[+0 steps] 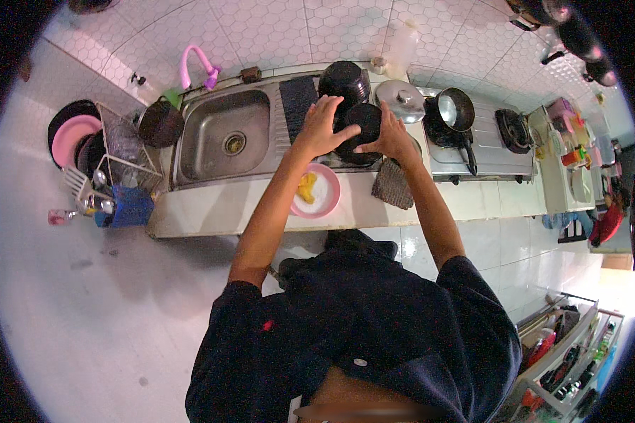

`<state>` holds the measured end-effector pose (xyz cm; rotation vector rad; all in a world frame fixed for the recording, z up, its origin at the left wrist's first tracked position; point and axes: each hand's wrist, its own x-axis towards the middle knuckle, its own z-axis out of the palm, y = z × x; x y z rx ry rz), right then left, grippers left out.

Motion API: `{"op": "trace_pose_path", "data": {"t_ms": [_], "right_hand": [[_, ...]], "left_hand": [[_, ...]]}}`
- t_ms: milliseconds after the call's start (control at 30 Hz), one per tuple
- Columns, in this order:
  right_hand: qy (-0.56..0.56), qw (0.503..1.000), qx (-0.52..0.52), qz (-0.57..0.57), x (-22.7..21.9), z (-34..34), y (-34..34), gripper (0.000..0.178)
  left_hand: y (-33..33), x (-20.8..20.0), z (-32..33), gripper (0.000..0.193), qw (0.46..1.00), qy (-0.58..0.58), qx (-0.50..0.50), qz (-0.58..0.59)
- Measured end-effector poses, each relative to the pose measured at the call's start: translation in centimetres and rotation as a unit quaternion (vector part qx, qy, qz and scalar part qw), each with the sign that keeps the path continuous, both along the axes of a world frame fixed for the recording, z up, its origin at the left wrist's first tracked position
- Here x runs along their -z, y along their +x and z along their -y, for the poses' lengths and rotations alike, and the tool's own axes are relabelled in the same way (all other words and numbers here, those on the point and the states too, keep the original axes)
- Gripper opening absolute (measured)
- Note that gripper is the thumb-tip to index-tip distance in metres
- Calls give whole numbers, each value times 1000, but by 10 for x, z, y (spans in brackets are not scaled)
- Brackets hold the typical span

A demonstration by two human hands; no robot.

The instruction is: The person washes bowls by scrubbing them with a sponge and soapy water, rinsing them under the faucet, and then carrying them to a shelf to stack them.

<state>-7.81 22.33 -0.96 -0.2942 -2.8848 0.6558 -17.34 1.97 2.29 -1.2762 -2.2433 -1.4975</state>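
Observation:
Both my hands are at a dark round pot (363, 121) by the sink's right end, one on each side of it. My left hand (322, 130) grips its left side, with the thumb reaching over it. On the other side my right hand (391, 137) holds it, fingers pointing away and thumb turned inward. Its lower part blends into dark shapes, so its exact form is hard to tell. Just behind stands a larger black pot (343, 79). Nearer me are a pink basin (336, 194) with a yellow cloth (307, 187) in it, and a grey-brown textured cloth (394, 185).
To the left is a steel sink (190, 151), with a purple-pink faucet (201, 67) behind. A silver lid (401, 99) lies right of the pots. Further right, a frying pan (455, 109) sits on a stove (490, 151). A dish rack (130, 151) stands far left.

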Motion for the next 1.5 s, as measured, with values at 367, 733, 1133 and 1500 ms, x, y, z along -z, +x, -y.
{"op": "trace_pose_path", "data": {"t_ms": [367, 733, 1133, 1500], "right_hand": [[35, 992, -65, 100, 11, -35, -12, 143], [-86, 992, -83, 37, 4, -46, -18, 138], [-181, 975, -130, 19, 6, -51, -24, 111], [-157, 971, 112, 144, 58, -78, -89, 98]], "left_hand": [[-64, 39, -54, 143, 830, -544, 94, -78], [-80, 21, -44, 137, 920, -361, 154, -20], [-83, 48, -51, 117, 918, -307, 167, 188], [-96, 60, -98, 84, 764, -323, 11, 559]]}}
